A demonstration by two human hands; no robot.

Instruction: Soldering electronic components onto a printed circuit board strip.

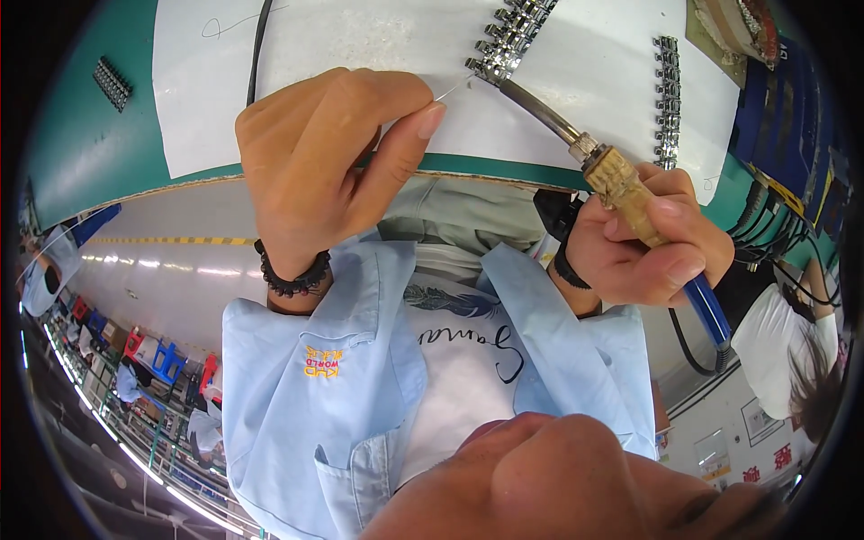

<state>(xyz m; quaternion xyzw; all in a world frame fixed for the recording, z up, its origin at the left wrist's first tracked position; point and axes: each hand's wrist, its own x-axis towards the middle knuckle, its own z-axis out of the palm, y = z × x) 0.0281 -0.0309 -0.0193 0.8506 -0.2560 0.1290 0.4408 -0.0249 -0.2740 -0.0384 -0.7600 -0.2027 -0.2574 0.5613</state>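
My left hand (337,162) is closed, thumb and forefinger pinching a thin silvery wire (454,88), which looks like solder. The wire points toward the near end of a row of small shiny metal parts (515,40). In my right hand (661,247) is a soldering iron (544,112), its stained grip wrapped by my fingers. The iron slants up to the left, and its tip is at that same near end of the row. Whether the tip and the wire touch is too small to tell. A white sheet (360,45) lies beneath the row.
Another row of metal parts (667,99) lies right of the iron. A dark strip of parts (112,84) sits on the green tabletop (67,162). A black cable (258,45) crosses the sheet. At the right stands a blue box (778,135) near bundled cables; a person (774,342) is beyond.
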